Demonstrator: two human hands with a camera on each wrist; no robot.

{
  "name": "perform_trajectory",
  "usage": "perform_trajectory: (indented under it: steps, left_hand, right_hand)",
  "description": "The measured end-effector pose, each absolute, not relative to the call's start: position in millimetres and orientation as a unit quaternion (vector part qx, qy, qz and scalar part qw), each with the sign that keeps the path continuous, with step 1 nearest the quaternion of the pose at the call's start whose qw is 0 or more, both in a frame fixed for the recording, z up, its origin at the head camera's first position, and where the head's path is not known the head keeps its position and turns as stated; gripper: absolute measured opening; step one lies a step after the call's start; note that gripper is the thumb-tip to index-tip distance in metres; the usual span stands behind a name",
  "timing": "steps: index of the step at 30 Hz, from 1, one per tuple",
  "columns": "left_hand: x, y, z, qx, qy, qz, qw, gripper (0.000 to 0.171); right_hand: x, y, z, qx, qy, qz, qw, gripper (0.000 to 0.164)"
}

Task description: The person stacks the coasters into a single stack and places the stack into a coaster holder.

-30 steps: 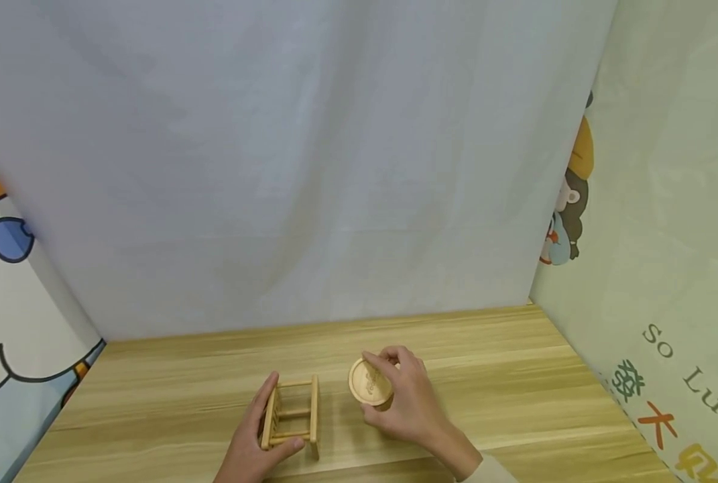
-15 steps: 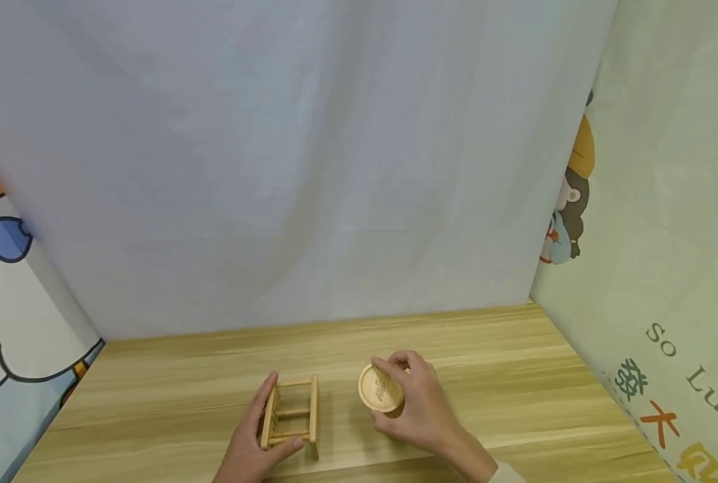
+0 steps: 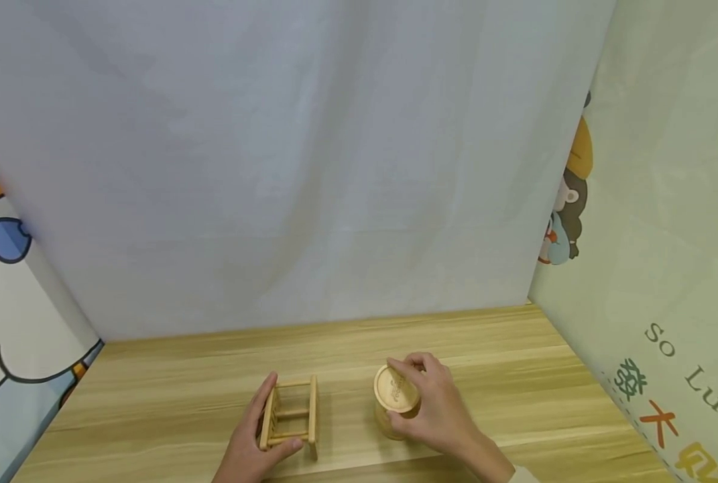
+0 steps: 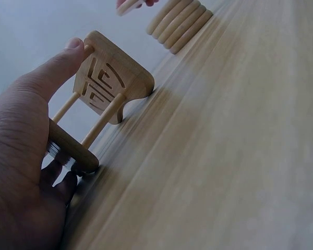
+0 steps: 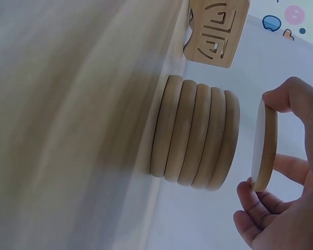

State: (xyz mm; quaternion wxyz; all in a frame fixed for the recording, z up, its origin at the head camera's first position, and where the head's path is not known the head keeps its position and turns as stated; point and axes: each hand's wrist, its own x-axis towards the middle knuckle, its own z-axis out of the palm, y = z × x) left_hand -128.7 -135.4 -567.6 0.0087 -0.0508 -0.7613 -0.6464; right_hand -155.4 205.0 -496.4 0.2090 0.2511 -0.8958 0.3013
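My left hand (image 3: 247, 449) grips a small wooden coaster rack (image 3: 314, 416) that stands on the table. The thumb lies along a rod, and the fingers are behind the left panel, partly hidden. The rack's other panel (image 4: 112, 73) has a cut-out pattern. To the right, my right hand (image 3: 443, 409) pinches a round wooden coaster (image 3: 395, 390) by its edge, engraved face up. Below it, several like coasters form a stack (image 5: 195, 135) on the table. In the right wrist view a gap separates the held coaster (image 5: 264, 148) from the top of this stack.
The wood-grain table (image 3: 184, 376) runs back to a pale curtain (image 3: 274, 168). A printed cloth (image 3: 666, 201) hangs along the right side, and another printed cloth (image 3: 15, 302) borders the left.
My right hand has moved to the right with the coaster, which now hangs over the stack. My left hand and the rack have stayed in place.
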Motion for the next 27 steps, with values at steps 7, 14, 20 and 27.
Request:
perform_trajectory:
  steps: [7,14,20,27]
  left_hand:
    - [-128.9,-135.0,-566.4,-0.05,-0.761,-0.647,0.008,0.112]
    - [-128.8,-134.6,-566.2,-0.05,-0.759,-0.649,0.006,0.112]
    - [-127.5,-134.3,-564.8,-0.05,-0.761,-0.647,0.007,0.111]
    - [-126.8,-133.9,-564.6,-0.049,-0.759,-0.649,0.004,0.111]
  right_hand:
    - [-154.3,213.4,-494.6,0.243,-0.898,0.298,0.213,0.076]
    - [-154.8,217.4,-494.5,0.242,-0.898,0.292,0.223,0.077]
    - [-154.8,217.2,-495.4,0.244,-0.898,0.292,0.221,0.077]
    - [-154.3,216.1,-495.7,0.252,-0.9,0.285,0.212,0.075]
